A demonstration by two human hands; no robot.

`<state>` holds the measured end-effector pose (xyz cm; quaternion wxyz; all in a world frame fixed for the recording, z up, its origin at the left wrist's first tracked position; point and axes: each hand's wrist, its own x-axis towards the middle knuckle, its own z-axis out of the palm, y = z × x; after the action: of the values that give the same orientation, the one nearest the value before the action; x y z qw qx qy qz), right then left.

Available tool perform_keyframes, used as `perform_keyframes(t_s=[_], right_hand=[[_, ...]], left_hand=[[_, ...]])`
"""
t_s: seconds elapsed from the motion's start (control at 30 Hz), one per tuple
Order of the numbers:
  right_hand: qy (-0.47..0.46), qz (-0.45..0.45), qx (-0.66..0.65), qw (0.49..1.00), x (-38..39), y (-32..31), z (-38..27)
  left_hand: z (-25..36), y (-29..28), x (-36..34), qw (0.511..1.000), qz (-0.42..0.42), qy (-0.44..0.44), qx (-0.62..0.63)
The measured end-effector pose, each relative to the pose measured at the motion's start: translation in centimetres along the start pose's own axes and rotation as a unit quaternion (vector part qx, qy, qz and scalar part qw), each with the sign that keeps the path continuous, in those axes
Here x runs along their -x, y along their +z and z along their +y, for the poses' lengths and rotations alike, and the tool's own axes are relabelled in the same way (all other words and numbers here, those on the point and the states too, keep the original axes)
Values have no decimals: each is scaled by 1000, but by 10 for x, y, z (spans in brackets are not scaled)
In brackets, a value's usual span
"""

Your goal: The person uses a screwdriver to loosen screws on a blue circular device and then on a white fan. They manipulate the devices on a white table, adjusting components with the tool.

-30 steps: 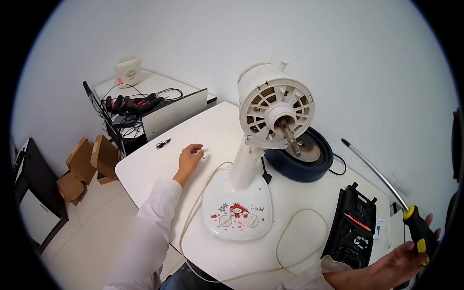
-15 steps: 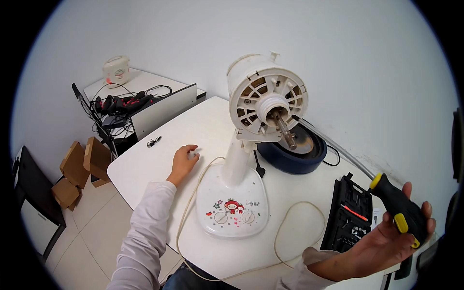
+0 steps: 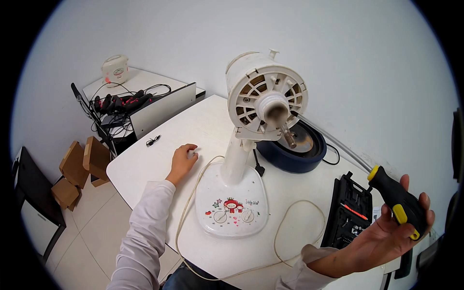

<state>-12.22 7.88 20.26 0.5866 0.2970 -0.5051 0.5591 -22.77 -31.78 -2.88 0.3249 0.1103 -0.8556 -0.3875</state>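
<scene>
My right hand (image 3: 386, 224) grips a long screwdriver (image 3: 399, 197) by its black and yellow handle. The screwdriver's steel blade slants up to the left, and its tip meets the right side of the slotted front of a white fan motor housing (image 3: 244, 92). From the housing's round threaded hub a metal shaft (image 3: 289, 138) sticks out; a brownish blur fills the hub around its inner end. A white stand with a printed base (image 3: 232, 217) holds the housing up. My left hand (image 3: 182, 163) rests on the table left of the stand, fingers loosely bent and apart, holding nothing.
Behind the stand lies a dark blue round base (image 3: 292, 162) with a black plug beside it. A black tool case (image 3: 345, 212) sits at right. The fan's pale cord (image 3: 183, 217) loops across the white table (image 3: 140, 162). Cardboard boxes (image 3: 72, 162) stand on the floor at left.
A blurred brownish shape shows in the hub where a dark opening with the shaft was. The screwdriver handle has shifted slightly up and left with my right hand. My left hand stays put.
</scene>
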Motion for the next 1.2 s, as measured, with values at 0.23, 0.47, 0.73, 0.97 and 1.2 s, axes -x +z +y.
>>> perform_keyframes(t_s=[0.23,0.47,0.73,0.97,1.2], right_hand=[[-14,-20,-20,1000,1,0,6],[-20,-29,-13,999,1,-1,6],[-20,-31,-7,999,2,-1,6],[-16,-24,-11,1000,1,0,5],[67,1,-62,996,-8,5,10]], left_hand=[[-1,1,-1,1000,-5,-2,3],[-4,1,-1,1000,-3,3,-2],[-3,2,-1,1000,-5,0,0],[-4,2,0,1000,0,5,2],[-3,3,0,1000,-1,9,-2]])
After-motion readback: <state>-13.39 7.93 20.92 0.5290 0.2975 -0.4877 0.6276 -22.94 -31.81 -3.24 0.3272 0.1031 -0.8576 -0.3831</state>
